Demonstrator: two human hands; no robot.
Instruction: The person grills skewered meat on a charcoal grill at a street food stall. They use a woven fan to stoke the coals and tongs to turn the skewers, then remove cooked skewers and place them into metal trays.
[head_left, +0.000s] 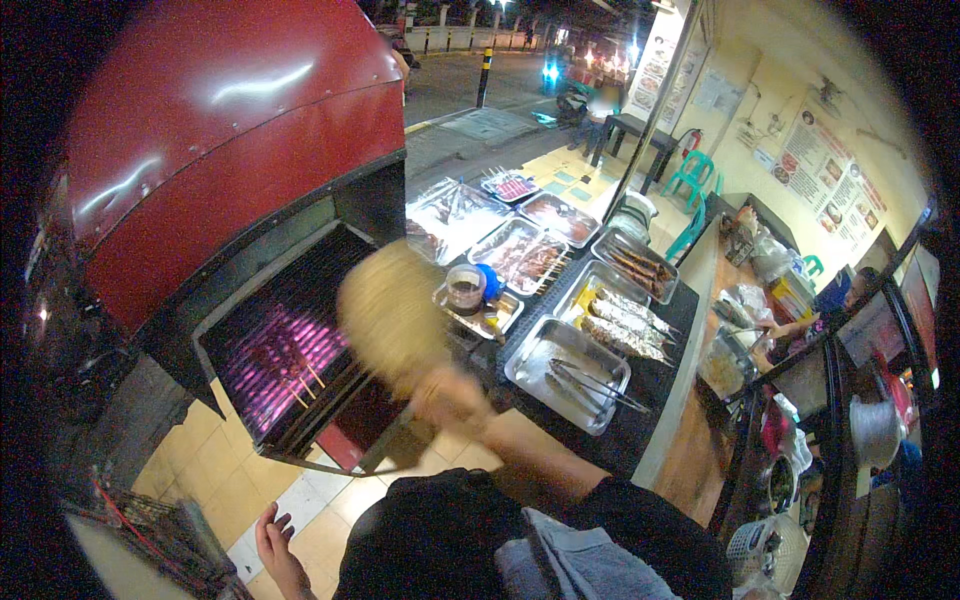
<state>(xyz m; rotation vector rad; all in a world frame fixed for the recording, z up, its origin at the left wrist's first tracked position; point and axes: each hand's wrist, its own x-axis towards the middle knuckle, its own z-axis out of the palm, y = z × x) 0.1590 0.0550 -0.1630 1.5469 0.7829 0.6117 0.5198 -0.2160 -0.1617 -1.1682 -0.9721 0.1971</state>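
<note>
My right hand [447, 402] is closed around the handle of a pale, round woven hand fan [393, 310], blurred by motion. The fan hangs beside the right edge of a charcoal grill [222, 345]. Over the coals, which glow pinkish purple, lie a few skewers of meat [285, 358], their bare sticks pointing toward me. Low on the left, below the grill, my left hand [274, 548] is held out with its fingers apart and nothing in it.
A red metal hood [240, 130] rises over the grill. Right of the fan, a steel tray [540, 405] holds tongs [590, 385], near foil-wrapped fish [625, 330]. Farther off are a tray of raw skewers [510, 250] and a tub of dark sauce [465, 288]. A person [800, 325] stands behind the counter.
</note>
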